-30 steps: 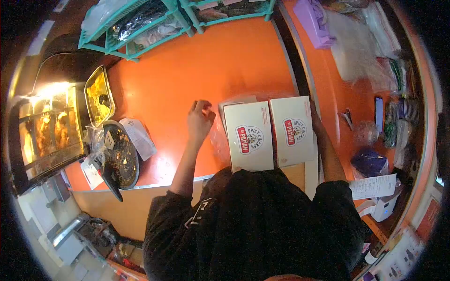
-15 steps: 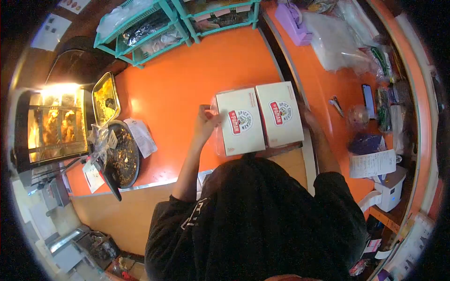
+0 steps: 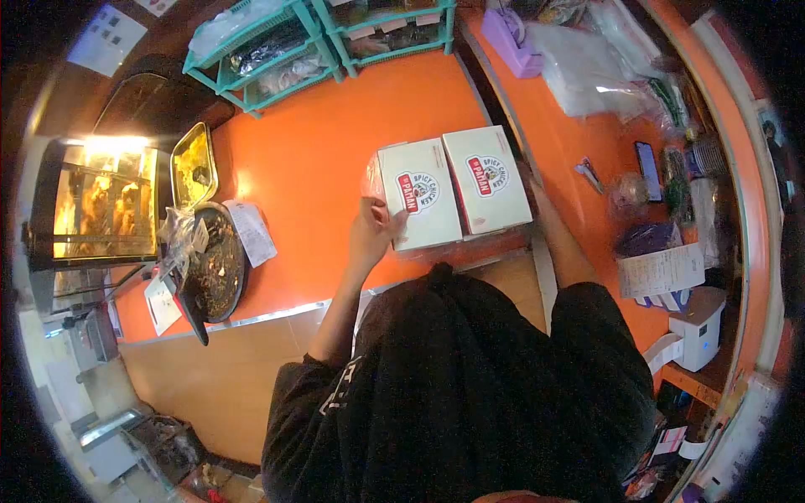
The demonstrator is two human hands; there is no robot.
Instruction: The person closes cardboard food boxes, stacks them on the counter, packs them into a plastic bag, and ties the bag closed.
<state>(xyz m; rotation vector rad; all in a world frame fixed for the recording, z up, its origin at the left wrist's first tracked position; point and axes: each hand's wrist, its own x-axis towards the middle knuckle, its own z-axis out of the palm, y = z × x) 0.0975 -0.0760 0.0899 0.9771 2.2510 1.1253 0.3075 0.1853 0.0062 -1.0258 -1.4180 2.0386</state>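
Two white boxes with red "Spicy Chicken" logos, a left box (image 3: 444, 197) and a right box (image 3: 511, 197), lie side by side on the orange counter, with clear plastic (image 3: 371, 174) showing round their edges. At the left box's left side, my left hand (image 3: 375, 235) has its fingers curled together on the plastic, with the thumb over the box's edge. My right hand (image 3: 530, 182) is against the far right side of the right box; its fingers are mostly hidden.
Teal racks (image 3: 335, 63) stand at the back. On the left are a lit food warmer (image 3: 105, 205), a yellow-lined tray (image 3: 193, 168) and a dark round pan (image 3: 222, 277). Plastic bags (image 3: 579, 80), a phone (image 3: 648, 172), a receipt (image 3: 662, 270) and a white printer (image 3: 700, 335) are at the right.
Both boxes have moved away from my body and a little left in view, along with my hands. My left hand has come from apart in the air onto the left box's side.
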